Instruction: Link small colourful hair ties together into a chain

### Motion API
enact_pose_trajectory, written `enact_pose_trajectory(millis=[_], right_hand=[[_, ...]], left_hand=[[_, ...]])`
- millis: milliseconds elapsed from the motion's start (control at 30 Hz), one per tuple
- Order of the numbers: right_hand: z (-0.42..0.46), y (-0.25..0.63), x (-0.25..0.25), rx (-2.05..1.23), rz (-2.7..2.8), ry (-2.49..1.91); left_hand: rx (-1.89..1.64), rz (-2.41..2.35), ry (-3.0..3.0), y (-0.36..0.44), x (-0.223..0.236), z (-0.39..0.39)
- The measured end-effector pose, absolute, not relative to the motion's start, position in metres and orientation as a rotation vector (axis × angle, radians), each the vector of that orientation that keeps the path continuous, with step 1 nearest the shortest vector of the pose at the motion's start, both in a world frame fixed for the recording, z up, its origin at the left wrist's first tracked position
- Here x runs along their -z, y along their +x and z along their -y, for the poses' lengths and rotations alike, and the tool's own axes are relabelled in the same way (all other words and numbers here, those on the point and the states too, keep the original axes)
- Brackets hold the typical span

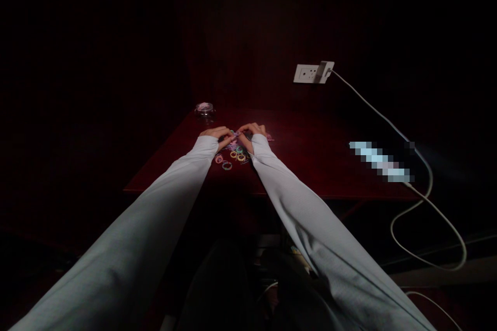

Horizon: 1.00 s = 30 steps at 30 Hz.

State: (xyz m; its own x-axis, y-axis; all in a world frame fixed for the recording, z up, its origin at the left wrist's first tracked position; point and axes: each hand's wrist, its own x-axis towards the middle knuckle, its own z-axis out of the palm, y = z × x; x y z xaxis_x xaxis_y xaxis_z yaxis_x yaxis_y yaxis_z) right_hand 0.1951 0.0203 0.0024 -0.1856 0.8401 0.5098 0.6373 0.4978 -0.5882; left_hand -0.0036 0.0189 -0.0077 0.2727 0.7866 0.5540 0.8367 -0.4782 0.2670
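Observation:
Over a small pile of coloured hair ties (233, 154) on the dark red table, my two hands meet with the fingertips nearly touching. My left hand (216, 134) is closed in a pinch at a purple hair tie (235, 135). From the other side, my right hand (253, 130) pinches at the same purple tie, its fingers bent down. Yellow, green and pink ties lie loose just below the hands. A pink hair tie (219, 159) sits nearest the left wrist. The fingers hide part of the pile.
A clear glass jar (204, 108) with something pink at its top stands at the back left of the table (306, 165). On the wall, a socket (308, 74) holds a white charger. Its cable (382, 114) runs down to a blurred-out device (378, 161) at the right.

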Motion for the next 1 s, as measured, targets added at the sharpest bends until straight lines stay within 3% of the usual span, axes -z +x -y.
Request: enact_pose_trajectory(millis=[1000], right_hand=[[-0.025, 0.194, 0.004, -0.267, 1.877, -1.294]], left_hand=[[0.991, 1.488, -2.471, -0.002, 0.010, -0.020]])
